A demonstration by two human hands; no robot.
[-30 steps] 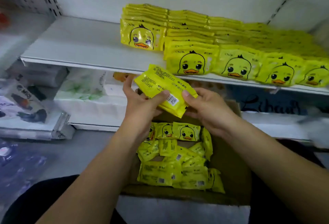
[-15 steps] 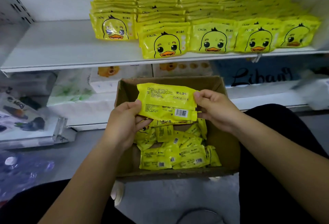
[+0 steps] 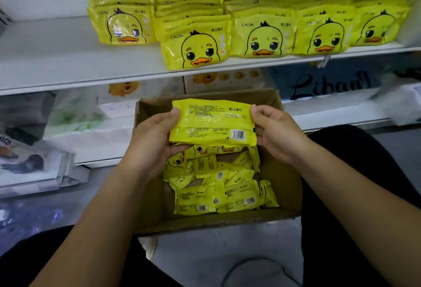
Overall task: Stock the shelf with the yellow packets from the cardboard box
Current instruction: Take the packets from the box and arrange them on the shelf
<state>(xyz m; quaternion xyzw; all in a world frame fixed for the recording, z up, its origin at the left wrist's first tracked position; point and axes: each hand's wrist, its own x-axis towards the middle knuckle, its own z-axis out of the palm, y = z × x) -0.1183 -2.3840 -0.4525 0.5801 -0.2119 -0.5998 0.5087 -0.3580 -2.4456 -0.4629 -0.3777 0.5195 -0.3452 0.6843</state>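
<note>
- Yellow packet (image 3: 213, 122), a flat glossy plastic rectangle, was held barcode-side up above the cardboard box (image 3: 283, 186).
- Left hand (image 3: 152, 141) gripped its left end; right hand (image 3: 278, 134) pinched its right end.
- More crinkled packets (image 3: 216, 193) lay jumbled inside the brown box.
- Duck-faced packets (image 3: 262, 33) lay in overlapping rows on the smooth white shelf (image 3: 57, 59).

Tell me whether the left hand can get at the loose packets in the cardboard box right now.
Probably yes, once freed: the left hand grips one end of the held packet. The cardboard box is open on top, and the loose packets lie just below.
</note>
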